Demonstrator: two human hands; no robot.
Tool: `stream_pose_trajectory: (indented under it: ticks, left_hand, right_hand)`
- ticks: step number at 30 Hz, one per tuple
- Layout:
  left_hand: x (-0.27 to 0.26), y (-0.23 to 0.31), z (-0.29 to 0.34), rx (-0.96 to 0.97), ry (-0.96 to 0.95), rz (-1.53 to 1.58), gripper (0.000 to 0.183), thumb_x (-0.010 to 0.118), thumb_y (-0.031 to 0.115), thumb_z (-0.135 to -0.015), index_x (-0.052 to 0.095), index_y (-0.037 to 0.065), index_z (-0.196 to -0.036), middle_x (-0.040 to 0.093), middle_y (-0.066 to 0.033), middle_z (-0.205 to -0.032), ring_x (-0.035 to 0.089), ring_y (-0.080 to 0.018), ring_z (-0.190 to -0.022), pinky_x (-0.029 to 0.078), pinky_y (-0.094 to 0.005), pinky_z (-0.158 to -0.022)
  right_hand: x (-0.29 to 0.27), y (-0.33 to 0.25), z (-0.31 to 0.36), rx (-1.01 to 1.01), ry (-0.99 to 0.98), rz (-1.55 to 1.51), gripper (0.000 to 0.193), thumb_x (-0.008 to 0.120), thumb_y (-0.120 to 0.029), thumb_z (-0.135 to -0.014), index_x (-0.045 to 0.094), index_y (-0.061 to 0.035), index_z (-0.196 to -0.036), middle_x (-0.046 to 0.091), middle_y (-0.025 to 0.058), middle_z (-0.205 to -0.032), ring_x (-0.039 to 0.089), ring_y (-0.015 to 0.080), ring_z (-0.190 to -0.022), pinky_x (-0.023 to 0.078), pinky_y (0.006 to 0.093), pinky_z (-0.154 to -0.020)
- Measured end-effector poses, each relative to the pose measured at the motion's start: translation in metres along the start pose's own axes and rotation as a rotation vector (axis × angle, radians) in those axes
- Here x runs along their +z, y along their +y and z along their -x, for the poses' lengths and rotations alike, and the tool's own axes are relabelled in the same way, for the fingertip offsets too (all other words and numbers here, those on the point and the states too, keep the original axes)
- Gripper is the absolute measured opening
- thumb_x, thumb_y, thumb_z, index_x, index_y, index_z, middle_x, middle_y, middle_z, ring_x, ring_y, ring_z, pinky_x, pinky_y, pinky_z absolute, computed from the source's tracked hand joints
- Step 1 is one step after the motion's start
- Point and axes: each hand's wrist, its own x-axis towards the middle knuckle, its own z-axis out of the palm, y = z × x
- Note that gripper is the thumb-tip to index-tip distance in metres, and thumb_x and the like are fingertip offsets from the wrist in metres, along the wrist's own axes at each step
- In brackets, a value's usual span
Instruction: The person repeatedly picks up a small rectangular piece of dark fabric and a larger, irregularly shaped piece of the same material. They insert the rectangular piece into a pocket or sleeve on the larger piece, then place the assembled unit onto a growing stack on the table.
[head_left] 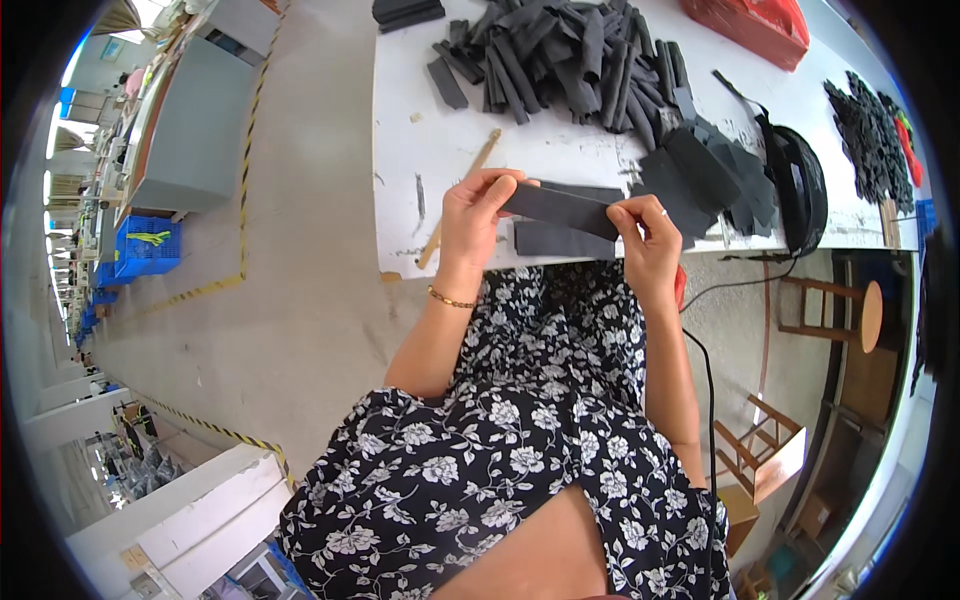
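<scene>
A dark grey, flat rectangular strip (562, 207) is stretched level between my two hands, just above the near edge of the white table. My left hand (476, 212) pinches its left end between thumb and fingers. At the right end, my right hand (648, 232) grips it the same way. Beneath it, another dark strip (565, 240) lies flat at the table edge, partly covered by the held one. Close to my right hand, several flat dark pieces (690, 180) overlap in a loose stack.
A large heap of rolled dark pieces (570, 60) covers the far middle of the white table (400, 150). A wooden stick (460, 195) lies left of my hands. Rightward are a black strapped object (797, 185), a red bag (760, 25) and a dark pile (868, 140). Wooden stools (765, 460) stand lower right.
</scene>
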Motion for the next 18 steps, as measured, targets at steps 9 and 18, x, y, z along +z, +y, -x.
stream_pose_trajectory:
  ticks: [9,18]
  left_hand:
    - [-0.074,-0.021,-0.023,0.129,0.494,-0.435,0.019,0.068,0.014,-0.090,0.066,-0.004,-0.096,0.068,-0.0080,-0.077,0.063,-0.0122,-0.065,0.053,-0.0250,-0.059]
    - [-0.136,-0.011,-0.227,0.232,0.751,-0.755,0.032,0.073,0.021,-0.084,0.062,-0.006,-0.097,0.064,-0.0089,-0.062,0.058,-0.0135,-0.048,0.043,-0.0256,-0.047]
  right_hand:
    - [0.002,0.072,0.038,0.280,-0.140,0.234,0.017,0.072,-0.014,-0.085,0.068,0.0022,-0.088,0.065,0.0127,-0.076,0.060,0.0202,-0.065,0.047,0.0327,-0.062]
    - [-0.039,0.102,-0.001,-0.042,0.162,0.770,0.018,0.067,-0.011,-0.084,0.065,-0.0056,-0.101,0.062,0.0120,-0.098,0.056,0.0330,-0.095,0.045,0.0432,-0.083]
